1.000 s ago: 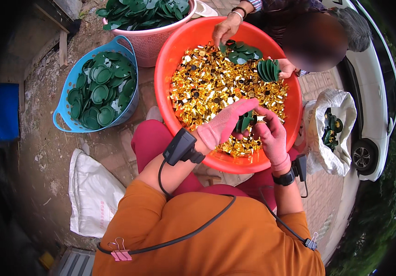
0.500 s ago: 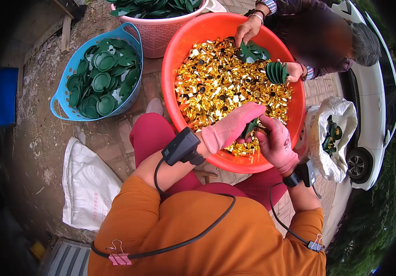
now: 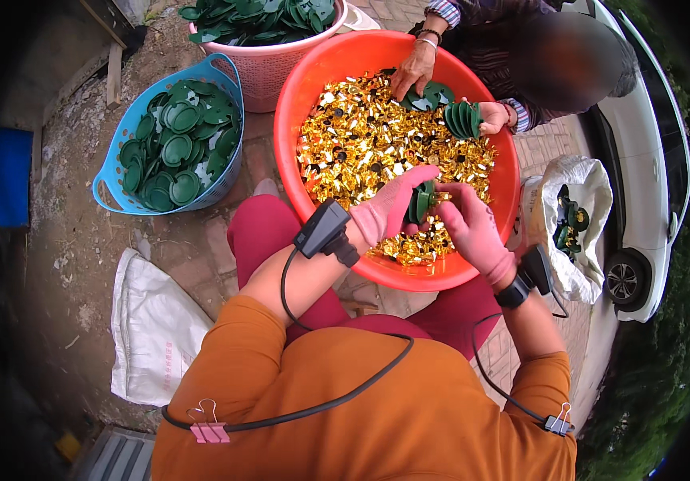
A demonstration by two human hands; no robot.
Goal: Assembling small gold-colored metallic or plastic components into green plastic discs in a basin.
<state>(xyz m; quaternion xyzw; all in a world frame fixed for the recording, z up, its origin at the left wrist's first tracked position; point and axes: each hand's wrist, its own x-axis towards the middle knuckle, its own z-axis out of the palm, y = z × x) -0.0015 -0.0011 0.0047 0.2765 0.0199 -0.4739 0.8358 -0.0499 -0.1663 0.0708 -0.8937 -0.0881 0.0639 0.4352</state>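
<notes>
Over the near side of a wide orange-red tub [image 3: 286,132], my left hand [image 3: 393,207], in a pink glove, grips a small stack of green plastic discs [image 3: 420,202]. My right hand [image 3: 473,232], also in a pink glove, is beside the stack with its fingers bent. A small gold piece [image 3: 442,196] shows at its fingertips, against the discs. Below both hands, many shiny gold pieces [image 3: 353,152] mixed with black and white ones fill the tub.
Opposite, a co-worker's hand [image 3: 493,118] holds green discs; the other hand [image 3: 415,70] reaches into the tub. A blue basket [image 3: 108,164] and a pink basket [image 3: 261,76] hold green discs. A white sack [image 3: 589,180] stands right, another [image 3: 153,337] lies left. Beyond is a white car [image 3: 641,160].
My right hand has drawn slightly apart from my left, so the disc stack now shows between them. The co-worker's hands have shifted left in view. The whole view has shifted a little.
</notes>
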